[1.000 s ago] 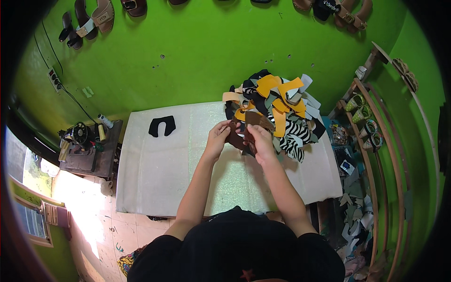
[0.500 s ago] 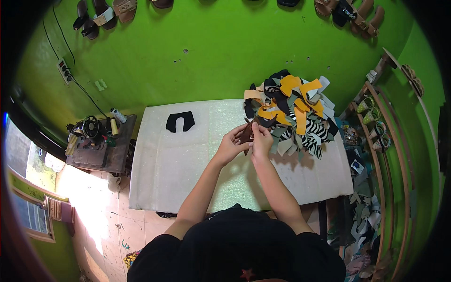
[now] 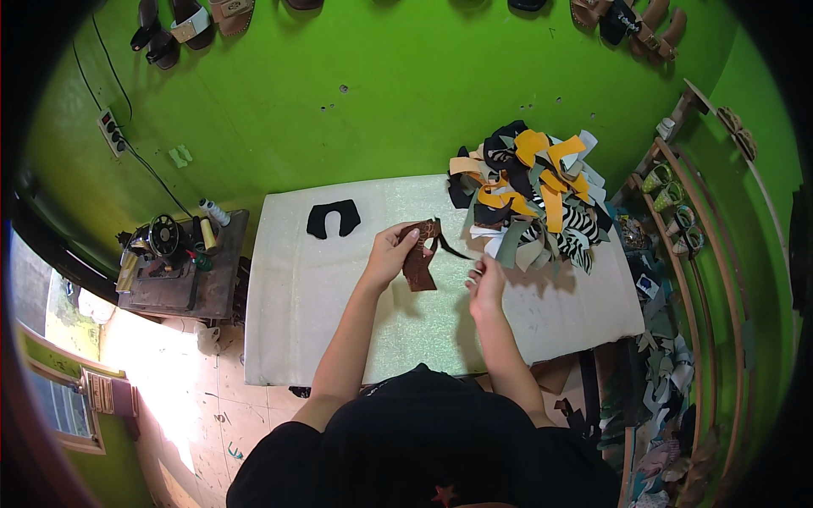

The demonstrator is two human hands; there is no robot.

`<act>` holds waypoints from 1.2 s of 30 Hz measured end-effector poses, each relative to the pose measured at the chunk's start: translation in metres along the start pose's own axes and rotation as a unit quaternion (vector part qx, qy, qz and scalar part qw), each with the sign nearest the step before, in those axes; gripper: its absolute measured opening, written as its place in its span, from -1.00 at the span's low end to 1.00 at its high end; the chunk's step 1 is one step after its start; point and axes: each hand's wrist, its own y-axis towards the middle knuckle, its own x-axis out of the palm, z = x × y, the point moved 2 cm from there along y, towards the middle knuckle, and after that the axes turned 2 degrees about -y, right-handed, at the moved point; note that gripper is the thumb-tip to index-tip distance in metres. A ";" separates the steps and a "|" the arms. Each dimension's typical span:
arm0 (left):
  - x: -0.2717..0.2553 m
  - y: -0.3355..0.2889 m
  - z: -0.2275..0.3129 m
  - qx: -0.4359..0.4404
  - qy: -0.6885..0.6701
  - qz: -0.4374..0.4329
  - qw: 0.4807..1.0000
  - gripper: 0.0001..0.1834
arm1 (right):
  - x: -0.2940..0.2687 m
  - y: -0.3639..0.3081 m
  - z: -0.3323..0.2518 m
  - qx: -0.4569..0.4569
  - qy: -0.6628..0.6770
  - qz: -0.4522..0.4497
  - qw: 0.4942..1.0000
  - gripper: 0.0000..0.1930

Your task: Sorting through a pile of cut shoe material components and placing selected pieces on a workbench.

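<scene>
My left hand (image 3: pixel 392 254) grips a brown piece of leather-like material (image 3: pixel 419 275) by its left side, thumb on top. The piece has a patterned upper part and a cut-out on its right. From its upper right a thin dark strip (image 3: pixel 453 249) curves down to the fingertips of my right hand (image 3: pixel 486 284), which are pinched at the strip's end. Both hands are above the middle of the white-covered table (image 3: pixel 296 313). A black U-shaped piece (image 3: pixel 333 219) lies flat on the table's far left part.
A heap of yellow, zebra-striped, black and grey scraps (image 3: pixel 542 199) covers the table's far right. On the left stands a sewing machine (image 3: pixel 163 241) with thread spools. A wooden rack (image 3: pixel 690 279) is at the right; sandals (image 3: pixel 193 25) hang on the green wall.
My hands have moved apart: the left drew slightly left, the right went right and down. The brown piece is now spread out, and the dark strip stretches between them.
</scene>
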 end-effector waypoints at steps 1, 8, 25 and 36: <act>-0.005 -0.001 0.001 -0.019 -0.002 0.006 1.000 -0.72 | -0.006 0.003 0.000 -0.020 0.014 0.031 0.999 -0.85; -0.013 -0.002 0.008 -0.042 -0.076 -0.065 0.994 -0.71 | 0.025 0.011 0.000 -0.039 -0.085 -0.218 0.971 -0.66; -0.053 -0.022 0.013 -0.056 -0.043 -0.010 0.997 -0.76 | 0.060 0.005 0.005 -0.093 -0.120 -0.339 0.929 -0.76; -0.063 -0.024 0.023 -0.029 0.090 0.065 0.993 -0.82 | 0.074 -0.008 -0.009 -0.094 -0.179 -0.336 0.920 -0.74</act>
